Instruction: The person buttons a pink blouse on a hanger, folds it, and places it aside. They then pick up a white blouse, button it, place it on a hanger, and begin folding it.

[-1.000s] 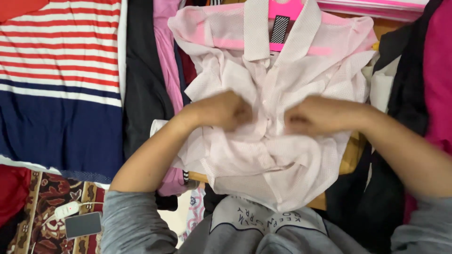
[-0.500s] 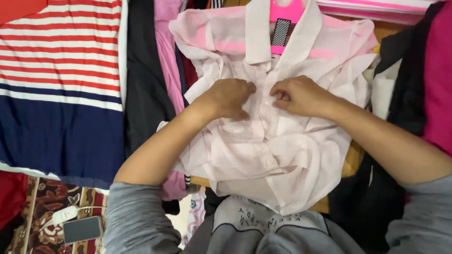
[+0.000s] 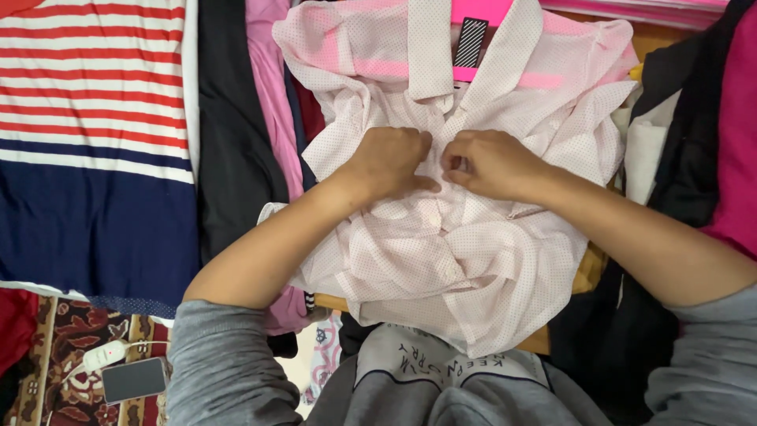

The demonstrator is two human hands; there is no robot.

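Note:
A pale pink dotted shirt (image 3: 473, 260) hangs on a bright pink hanger (image 3: 481, 16) in front of me, its collar at the top. My left hand (image 3: 390, 162) and my right hand (image 3: 489, 163) meet at the shirt's front placket just below the collar. Both pinch the fabric with curled fingers, thumbs nearly touching. The lower part of the shirt is crumpled over my lap. I cannot see a button under the fingers.
A red, white and navy striped garment (image 3: 87, 142) hangs at the left, with black (image 3: 233, 134) and pink (image 3: 272, 95) clothes beside it. Dark and magenta garments (image 3: 725, 126) hang at the right. A phone (image 3: 134, 380) and a white power strip (image 3: 102, 356) lie on a patterned rug at lower left.
Both hands have moved up the shirt front and closer together, from apart at mid-chest to meeting just under the collar.

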